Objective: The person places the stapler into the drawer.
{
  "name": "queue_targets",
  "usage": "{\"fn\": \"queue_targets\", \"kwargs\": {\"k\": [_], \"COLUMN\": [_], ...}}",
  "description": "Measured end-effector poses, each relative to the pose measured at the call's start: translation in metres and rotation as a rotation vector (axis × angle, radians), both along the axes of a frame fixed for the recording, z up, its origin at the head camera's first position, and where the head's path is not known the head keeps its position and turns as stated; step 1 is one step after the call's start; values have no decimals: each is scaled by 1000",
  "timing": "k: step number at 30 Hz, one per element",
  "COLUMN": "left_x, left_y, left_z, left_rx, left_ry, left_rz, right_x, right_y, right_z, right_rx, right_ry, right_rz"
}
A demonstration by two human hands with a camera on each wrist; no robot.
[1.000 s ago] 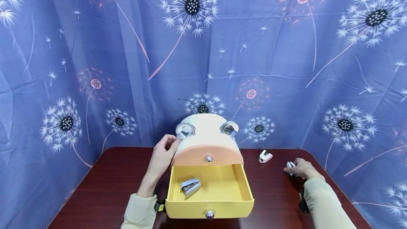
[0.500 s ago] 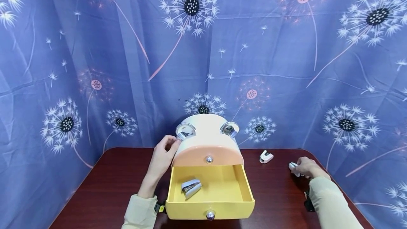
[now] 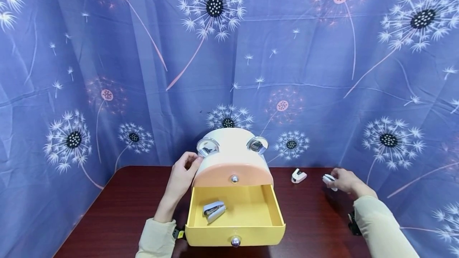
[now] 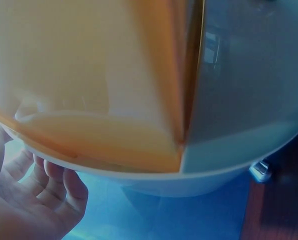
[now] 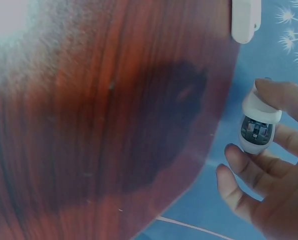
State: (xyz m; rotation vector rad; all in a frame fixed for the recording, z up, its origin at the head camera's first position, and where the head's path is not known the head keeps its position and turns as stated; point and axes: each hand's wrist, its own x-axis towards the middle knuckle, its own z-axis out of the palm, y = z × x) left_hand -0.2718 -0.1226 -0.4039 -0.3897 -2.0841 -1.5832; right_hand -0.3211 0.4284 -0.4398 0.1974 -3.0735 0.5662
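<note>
My right hand [image 3: 346, 181] pinches a small white stapler [image 3: 329, 182] between thumb and fingers, above the table's right side. In the right wrist view its dark open end [image 5: 256, 131] faces the camera. At the centre stands a white drawer cabinet [image 3: 234, 142] with two round mirror eyes and a peach upper drawer [image 3: 218, 174]. My left hand [image 3: 181, 178] holds the cabinet's left side just below one eye, fingers curled at its rim in the left wrist view. The yellow lower drawer [image 3: 251, 232] is pulled out, and a grey-blue stapler [image 3: 214, 211] lies inside it, to the left.
Another white stapler [image 3: 299, 176] lies on the dark red wooden table [image 3: 308, 218], between the cabinet and my right hand. A blue dandelion-print curtain [image 3: 315, 63] hangs behind and along both sides of the table.
The right hand has shifted slightly right and farther back, raising the white stapler and turning it. The left hand, cabinet and open drawer have stayed put.
</note>
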Motion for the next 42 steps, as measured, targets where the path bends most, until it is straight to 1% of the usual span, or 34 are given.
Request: {"fn": "queue_targets", "kwargs": {"k": [3, 7, 12, 17, 22, 24, 29, 36, 42], "left_x": [0, 0, -1, 0, -1, -2, -2, 0, 1], "left_y": [0, 0, 0, 1, 1, 1, 1, 1, 0], "left_z": [1, 2, 1, 0, 0, 0, 1, 1, 1], "left_rx": [-4, -10, -6, -5, 4, 4, -7, -3, 5], "left_ry": [-1, -2, 4, -6, -8, -6, -2, -4, -6], "left_rz": [3, 8, 12, 4, -7, -8, -4, -8, -5], "right_x": [-1, -2, -1, 0, 4, 7, 20, 45, 64], "right_y": [-1, -7, -17, -27, -42, -50, -74, -107, -130], "right_z": [6, 16, 30, 43, 61, 69, 94, 125, 145], "right_rx": [39, 42, 68, 95, 126, 143, 180, 242, 263], "right_ry": [64, 120, 162, 189, 285, 310, 345, 353, 410], "right_rz": [40, 83, 139, 190, 255, 277, 335, 385, 487]}}
